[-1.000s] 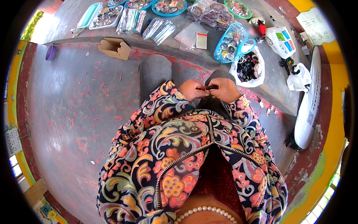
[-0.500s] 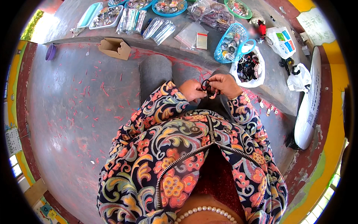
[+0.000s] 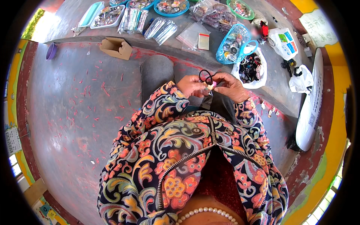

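Above my lap, my left hand (image 3: 190,86) and my right hand (image 3: 231,88) meet at a black elastic hair tie (image 3: 205,70). Its loops stick up between my fingertips. A small pale and pink ornament (image 3: 210,85) sits at the base of the loops, pinched from both sides; its shape is too small to make out. Close beyond my right hand stands a white plastic bag (image 3: 263,79) holding many black hair ties (image 3: 250,67). Just behind that bag is a light blue handled basket (image 3: 243,33) with assorted small pieces inside.
On the raised ledge lie clear plastic bags (image 3: 187,36), wrapped bundles (image 3: 165,32), a blue basin (image 3: 173,14) and a green basin (image 3: 249,15). A cardboard box (image 3: 115,48) and purple bowl (image 3: 51,51) rest on the floor among red scraps. Several small pale pieces (image 3: 270,111) lie to the right.
Both hands have turned the hair tie so its loops now point up. The pale and pink ornament has come into view. My right hand has shifted slightly right and nearer.
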A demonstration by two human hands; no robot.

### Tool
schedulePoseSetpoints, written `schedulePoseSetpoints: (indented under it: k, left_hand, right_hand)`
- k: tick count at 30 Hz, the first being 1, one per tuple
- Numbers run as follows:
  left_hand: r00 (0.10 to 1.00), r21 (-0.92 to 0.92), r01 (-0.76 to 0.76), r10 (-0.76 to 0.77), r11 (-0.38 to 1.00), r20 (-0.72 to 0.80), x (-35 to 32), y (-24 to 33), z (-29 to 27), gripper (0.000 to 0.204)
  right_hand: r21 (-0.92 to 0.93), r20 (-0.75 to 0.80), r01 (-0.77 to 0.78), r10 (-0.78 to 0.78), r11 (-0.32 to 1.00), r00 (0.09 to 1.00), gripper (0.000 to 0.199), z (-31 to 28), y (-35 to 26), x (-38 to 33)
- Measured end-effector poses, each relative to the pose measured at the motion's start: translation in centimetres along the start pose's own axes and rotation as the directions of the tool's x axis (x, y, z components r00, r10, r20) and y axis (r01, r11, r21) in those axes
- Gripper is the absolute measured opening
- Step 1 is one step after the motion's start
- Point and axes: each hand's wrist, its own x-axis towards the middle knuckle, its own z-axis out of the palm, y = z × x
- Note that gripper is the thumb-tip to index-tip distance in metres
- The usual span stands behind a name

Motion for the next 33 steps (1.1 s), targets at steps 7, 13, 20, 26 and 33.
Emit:
schedulePoseSetpoints:
  k: [7, 13, 20, 26, 33]
  left_hand:
    - [1.0, 0.036, -0.001, 0.001, 0.999, -0.009, -0.2, 0.2, 0.2, 0.025]
    - [1.0, 0.109, 0.012, -0.01, 0.994, -0.02, -0.1, 0.1, 0.2, 0.028]
    - [1.0, 0.198, -0.013, 0.009, 0.98, 0.021, -0.2, 0.3, 0.6, 0.03]
    - [0.999, 0.296, -0.017, 0.004, 0.955, 0.044, -0.2, 0.3, 1.1, 0.026]
    - [0.998, 0.248, -0.044, 0.03, 0.968, 0.059, 0.2, -0.4, 0.6, 0.024]
  right_hand:
    - [-0.28, -0.04, 0.048, -0.062, 0.959, 0.997, 0.02, 1.7, -2.1, -0.3]
    - [-0.111, -0.068, 0.019, -0.027, 0.994, 0.997, 0.014, 1.8, -1.4, 0.0]
    - [0.014, -0.104, -0.055, 0.057, 0.998, 0.993, 0.013, 1.6, -0.8, 0.2]
    - [-0.038, -0.121, -0.028, 0.023, 0.999, 0.992, 0.008, 2.1, -0.8, 0.6]
    - [-0.238, -0.088, 0.015, -0.037, 0.971, 0.995, 0.008, 2.4, -0.4, 0.7]
